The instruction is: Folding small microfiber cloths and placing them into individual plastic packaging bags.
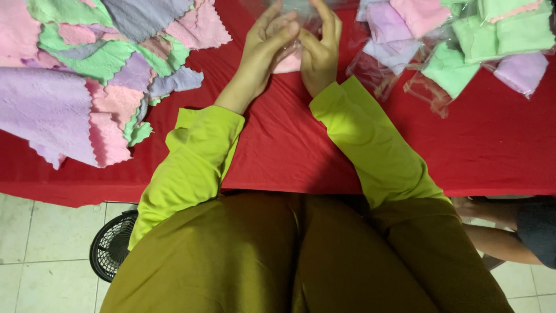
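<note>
My left hand [263, 49] and my right hand [319, 52] meet at the top centre over a table covered in red cloth [289, 150]. Between them they hold a folded pink cloth [288, 62] partly inside a clear plastic bag [301, 14]. Most of the cloth is hidden by my fingers. Both arms wear lime-green sleeves.
A loose heap of pink, purple and green cloths [87, 69] lies at the left. Bagged folded cloths [463, 40] pile up at the right. A black fan [113, 243] stands on the tiled floor below left. Another person's arm [504, 232] shows at the lower right.
</note>
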